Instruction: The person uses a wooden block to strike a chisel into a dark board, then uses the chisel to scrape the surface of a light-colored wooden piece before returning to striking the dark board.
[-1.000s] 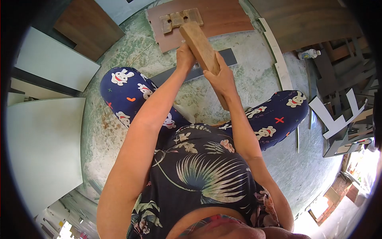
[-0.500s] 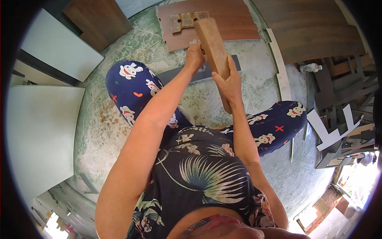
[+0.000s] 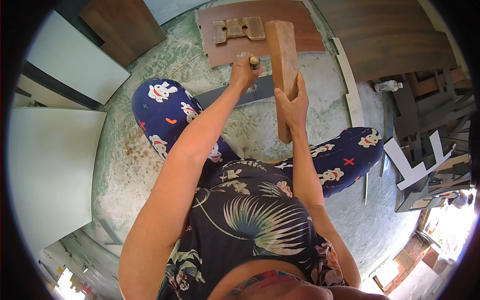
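My left hand (image 3: 243, 74) is closed around an upright tool with a round wooden handle (image 3: 254, 60), like a chisel's; its lower end is hidden. It is above a dark grey strip of board (image 3: 220, 96) lying on the floor between my legs. White scraps show beside the fist. My right hand (image 3: 293, 106) grips the lower part of a long, thick wooden block (image 3: 283, 55), which points away from me. The block is just right of the tool's handle, apart from it. Beyond my hands, a notched wooden piece (image 3: 237, 30) rests on a reddish-brown board (image 3: 215, 52).
Large pale panels (image 3: 60, 165) stand at left. A wide brown board (image 3: 390, 35) lies at far right, beside a notched pale strip (image 3: 349, 80). A plastic bottle (image 3: 388, 86) and a pile of offcuts (image 3: 435, 107) are on the right. My bent legs (image 3: 162, 112) frame the floor.
My right hand has swung the wooden block to the right, away from the tool's handle. The handle's round top now shows. My left hand has barely moved.
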Motion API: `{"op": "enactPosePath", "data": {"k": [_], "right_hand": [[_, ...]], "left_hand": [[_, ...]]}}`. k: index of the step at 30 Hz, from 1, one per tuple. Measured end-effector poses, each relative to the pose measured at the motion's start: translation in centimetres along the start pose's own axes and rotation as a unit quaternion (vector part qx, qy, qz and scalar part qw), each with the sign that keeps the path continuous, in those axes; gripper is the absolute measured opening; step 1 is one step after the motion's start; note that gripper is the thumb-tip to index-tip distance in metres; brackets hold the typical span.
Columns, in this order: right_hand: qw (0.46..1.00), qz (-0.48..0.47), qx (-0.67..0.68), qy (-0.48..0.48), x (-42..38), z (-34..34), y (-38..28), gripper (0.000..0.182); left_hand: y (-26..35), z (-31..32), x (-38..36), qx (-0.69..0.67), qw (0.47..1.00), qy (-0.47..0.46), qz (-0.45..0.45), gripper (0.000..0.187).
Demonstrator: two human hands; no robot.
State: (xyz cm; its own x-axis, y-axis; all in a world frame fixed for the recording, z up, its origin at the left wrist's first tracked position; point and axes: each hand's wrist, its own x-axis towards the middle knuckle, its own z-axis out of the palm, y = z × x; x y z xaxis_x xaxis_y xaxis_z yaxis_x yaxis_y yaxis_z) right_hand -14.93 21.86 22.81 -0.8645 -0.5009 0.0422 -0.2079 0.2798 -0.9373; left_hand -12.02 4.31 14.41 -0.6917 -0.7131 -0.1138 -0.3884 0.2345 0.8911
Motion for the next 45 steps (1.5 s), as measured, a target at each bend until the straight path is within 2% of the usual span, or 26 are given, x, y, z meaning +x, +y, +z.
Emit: {"op": "enactPosePath", "data": {"k": [3,6,15,18,21,27,30,33,36,45], "right_hand": [[1.0,-0.006,0.023,0.015,-0.1,-0.3,-0.3,0.075],[0.999,-0.021,0.026,0.027,0.0,-0.3,0.0,0.075],[0.999,-0.029,0.028,0.021,-0.2,-0.4,-0.4,0.076],[0.999,-0.035,0.03,0.022,-0.1,-0.3,-0.1,0.076],[0.999,-0.041,0.023,0.024,-0.1,-0.3,0.0,0.076],[0.998,-0.046,0.018,0.025,-0.1,-0.4,-0.3,0.075],[0.998,-0.045,0.021,0.023,-0.2,-0.4,-0.4,0.075],[0.998,-0.044,0.028,0.024,0.0,-0.4,-0.4,0.075],[0.998,-0.039,0.031,0.025,0.0,-0.5,-0.4,0.074],[0.998,-0.041,0.044,0.024,0.2,-0.5,-0.3,0.074]], "left_hand": [[-0.5,0.1,0.0,0.019,0.998,0.008,0.052,0.023],[-0.6,0.3,-0.1,-0.012,1.0,-0.01,0.013,0.032],[-0.5,0.6,-0.6,0.016,0.999,0.01,0.034,0.034],[-0.5,0.7,-0.7,0.03,0.997,0.048,0.061,0.036],[-0.7,0.7,-0.9,0.026,0.992,0.072,0.103,0.031],[1.9,-0.4,-1.8,-0.046,0.998,0.034,-0.035,0.039],[0.5,0.0,-1.4,-0.079,0.996,0.038,-0.031,0.04],[-0.9,0.7,-0.6,-0.032,0.996,0.077,0.02,0.037],[0.0,0.4,-1.0,-0.011,0.997,0.071,0.0,0.033],[1.1,0.0,-1.9,-0.062,0.997,0.034,0.017,0.024]]}}
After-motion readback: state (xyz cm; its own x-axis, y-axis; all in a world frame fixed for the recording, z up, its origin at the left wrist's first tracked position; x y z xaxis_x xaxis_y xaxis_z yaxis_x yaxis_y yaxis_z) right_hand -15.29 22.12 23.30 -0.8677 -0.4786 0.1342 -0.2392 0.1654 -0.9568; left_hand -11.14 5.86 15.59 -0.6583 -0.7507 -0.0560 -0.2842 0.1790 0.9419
